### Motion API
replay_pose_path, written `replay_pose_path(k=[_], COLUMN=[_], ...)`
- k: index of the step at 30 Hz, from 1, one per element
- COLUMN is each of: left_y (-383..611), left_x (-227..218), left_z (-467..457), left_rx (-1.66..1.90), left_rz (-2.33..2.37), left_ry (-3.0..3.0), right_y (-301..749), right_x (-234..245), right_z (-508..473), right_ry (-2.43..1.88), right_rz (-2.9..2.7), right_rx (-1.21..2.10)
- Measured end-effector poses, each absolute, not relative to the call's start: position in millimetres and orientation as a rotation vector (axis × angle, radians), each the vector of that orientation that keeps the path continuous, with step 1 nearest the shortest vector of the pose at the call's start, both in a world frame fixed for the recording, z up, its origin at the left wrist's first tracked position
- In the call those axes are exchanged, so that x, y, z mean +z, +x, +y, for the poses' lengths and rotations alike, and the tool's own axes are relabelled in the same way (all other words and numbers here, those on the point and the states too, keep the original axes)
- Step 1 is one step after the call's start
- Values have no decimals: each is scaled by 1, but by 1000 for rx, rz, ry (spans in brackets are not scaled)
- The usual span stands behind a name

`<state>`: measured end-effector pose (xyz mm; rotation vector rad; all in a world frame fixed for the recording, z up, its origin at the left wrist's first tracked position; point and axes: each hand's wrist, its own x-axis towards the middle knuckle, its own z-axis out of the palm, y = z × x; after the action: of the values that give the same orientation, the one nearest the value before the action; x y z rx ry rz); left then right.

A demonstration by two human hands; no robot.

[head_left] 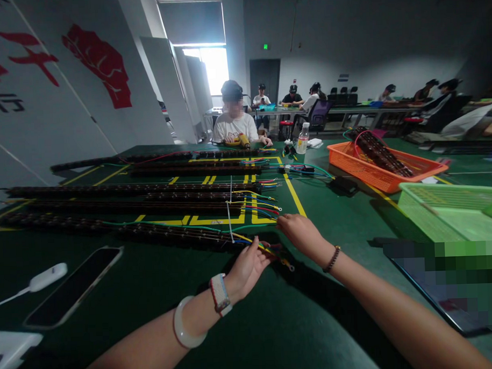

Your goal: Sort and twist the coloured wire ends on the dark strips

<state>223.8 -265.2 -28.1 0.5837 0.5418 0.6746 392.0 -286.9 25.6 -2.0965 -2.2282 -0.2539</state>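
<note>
Cradling coloured wires [244, 239] at right end of nearest dark strip [171, 235]: left hand [249, 266], thumb and fingers around them. Right hand [299, 232] just beyond, fingertips pinched together on green wire [249, 226]. Farther, more dark strips [109, 190] side by side on worktop [321, 195]; orange basket [362, 174] to right; seated person [235, 124] across.

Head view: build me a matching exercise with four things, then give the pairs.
Things:
1. Left hand
2. Right hand
3. Orange basket
4. Bottle

Descriptions:
A. Standing, with a pale cap
B. Beaded bracelet at its wrist
C. Dark bundle inside
D. Wires between thumb and fingers

Pairs: 1-D, 2-B, 3-C, 4-A
</note>
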Motion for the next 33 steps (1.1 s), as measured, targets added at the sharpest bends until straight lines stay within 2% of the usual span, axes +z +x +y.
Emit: replay_pose_path(k=[10, 17, 22, 26, 33], left_y=[224, 223, 224, 224, 224], left_x=[-30, -31, -30, -30, -29], left_z=[-263, -263, -265, -265, -265], left_rx=[655, 652, 677, 687, 656], left_rz=[547, 503, 489, 560, 594], left_ry=[583, 590, 526, 503, 547], right_y=[391, 391, 376, 360, 334], right_x=[-6, 24, 48, 45, 21], right_z=[-278, -286, -303, -314, -322], right_ry=[-1971, -1901, -1784, -1744, -1933], right_rz=[-2348, -2218, -2399, -2562, -2553], right_rx=[-314, -269, -281, -274, -469])
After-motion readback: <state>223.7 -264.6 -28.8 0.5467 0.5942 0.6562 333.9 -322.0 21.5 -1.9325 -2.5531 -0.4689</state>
